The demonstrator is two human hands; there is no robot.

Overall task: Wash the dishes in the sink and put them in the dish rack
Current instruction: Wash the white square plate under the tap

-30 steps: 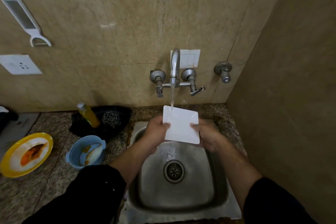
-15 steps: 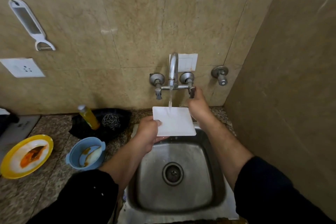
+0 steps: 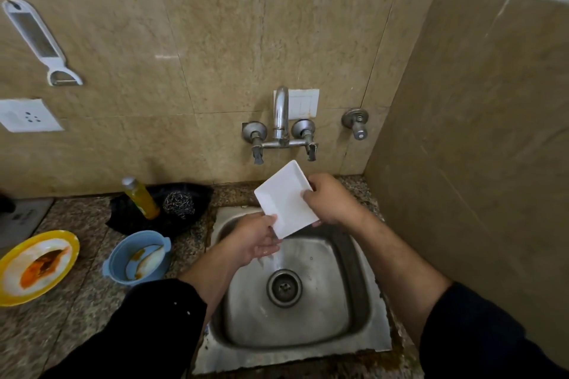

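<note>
A white square plate (image 3: 284, 198) is tilted over the steel sink (image 3: 366, 344), held by both hands. My left hand (image 3: 254, 238) pinches its lower left corner. My right hand (image 3: 331, 198) grips its right edge. Water runs off the plate's low corner toward the drain (image 3: 284, 287). No water comes from the tap (image 3: 280, 115) on the wall above. A dirty yellow plate (image 3: 12, 292) and a dirty blue bowl (image 3: 118, 261) with a spoon in it wait on the counter to the left. No dish rack is in view.
A yellow soap bottle (image 3: 140, 197) and a steel scrubber (image 3: 178, 200) sit on a black cloth left of the sink. A tiled wall stands close on the right. A white peeler (image 3: 38, 40) and a socket (image 3: 26, 115) are on the back wall.
My right hand left the tap handle and took the plate's right edge. The water stream stopped. The plate tilted and moved right, draining into the sink.
</note>
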